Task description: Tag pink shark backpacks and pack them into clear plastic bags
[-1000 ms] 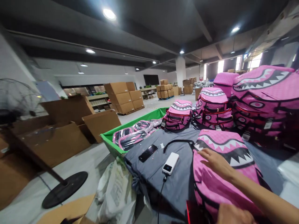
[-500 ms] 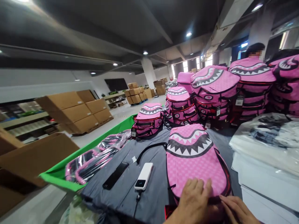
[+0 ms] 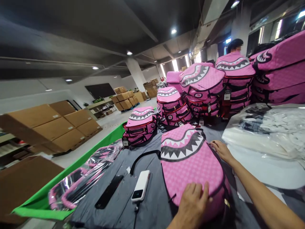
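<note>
A pink checked backpack point(image 3: 190, 171) with a printed shark mouth lies front up on the grey cloth, its top pointing away from me. My left hand point(image 3: 194, 201) rests on its lower front, fingers lying over the fabric. At the upper right edge is my right hand point(image 3: 222, 151), its fingers drawn together against the dark side seam. Whatever is between those fingertips is hidden. A gold-coloured metal piece point(image 3: 227, 203) shows on the lower right side. One black strap point(image 3: 143, 154) trails out to the left.
Left of the backpack lie a white power bank point(image 3: 141, 186) with a cable and a black phone point(image 3: 109, 191). Stacked pink backpacks point(image 3: 202, 82) line the back. Plastic-wrapped goods point(image 3: 264, 136) sit right. A green-edged bin point(image 3: 40, 211) holds bagged items; a person's head shows behind the stacks.
My right hand has moved from the backpack's lower edge up along its right side. My left hand stays on the lower front. The view has turned somewhat to the right.
</note>
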Tool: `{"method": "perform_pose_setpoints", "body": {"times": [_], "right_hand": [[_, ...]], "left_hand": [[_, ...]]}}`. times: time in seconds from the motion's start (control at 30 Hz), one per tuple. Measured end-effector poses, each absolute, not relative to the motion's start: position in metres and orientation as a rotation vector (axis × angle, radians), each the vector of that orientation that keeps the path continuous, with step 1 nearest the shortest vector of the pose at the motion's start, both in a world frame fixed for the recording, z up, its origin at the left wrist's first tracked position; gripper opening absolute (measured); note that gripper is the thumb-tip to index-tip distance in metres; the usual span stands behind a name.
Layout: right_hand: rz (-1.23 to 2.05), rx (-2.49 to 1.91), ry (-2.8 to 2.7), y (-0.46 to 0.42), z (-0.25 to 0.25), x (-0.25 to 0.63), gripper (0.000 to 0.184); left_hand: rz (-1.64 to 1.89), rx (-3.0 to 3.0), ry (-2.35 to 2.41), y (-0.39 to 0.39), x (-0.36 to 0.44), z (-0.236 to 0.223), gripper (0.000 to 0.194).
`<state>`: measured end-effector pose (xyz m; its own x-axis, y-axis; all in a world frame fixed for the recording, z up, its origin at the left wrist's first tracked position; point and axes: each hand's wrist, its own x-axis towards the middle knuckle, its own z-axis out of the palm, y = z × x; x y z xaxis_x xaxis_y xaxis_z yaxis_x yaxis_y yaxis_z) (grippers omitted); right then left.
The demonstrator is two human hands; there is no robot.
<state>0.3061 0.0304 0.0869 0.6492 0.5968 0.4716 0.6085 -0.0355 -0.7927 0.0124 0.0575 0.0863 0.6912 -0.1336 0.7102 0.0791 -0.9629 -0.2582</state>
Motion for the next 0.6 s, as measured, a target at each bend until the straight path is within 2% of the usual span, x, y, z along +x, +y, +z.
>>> {"method": "perform_pose_setpoints", "body": {"times": [0.1, 0.2, 0.23, 0.37, 0.47, 0.6], "right_hand": [[-0.067, -1.76, -0.943, -0.004, 0.064, 0.289, 0.038], [-0.116, -1.796, -0.918, -0.061, 0.027, 0.238, 0.027], [-0.104, -1.796, -0.983, -0.076, 0.015, 0.219, 0.022], [-0.264, -1.823, -1.217, -0.09, -0.022, 0.168, 0.032], [-0.343, -1.845, -1.187, -0.077, -0.031, 0.167, 0.019], [-0.367, -1.866, -1.182, -0.072, -0.036, 0.176, 0.029]], "left_hand": [[-1.333, -2.662, 0.146, 0.056, 0.02, 0.092, 0.023], [-1.383, -2.7, 0.181, 0.044, 0.017, 0.067, 0.027], [-1.297, -2.745, 0.112, 0.039, 0.018, 0.059, 0.027], [-0.615, -2.965, -0.181, 0.026, 0.039, 0.049, 0.014], [-0.154, -3.093, -0.448, 0.022, 0.059, 0.063, 0.014], [0.167, -3.187, -0.683, 0.027, 0.065, 0.09, 0.021]]}}
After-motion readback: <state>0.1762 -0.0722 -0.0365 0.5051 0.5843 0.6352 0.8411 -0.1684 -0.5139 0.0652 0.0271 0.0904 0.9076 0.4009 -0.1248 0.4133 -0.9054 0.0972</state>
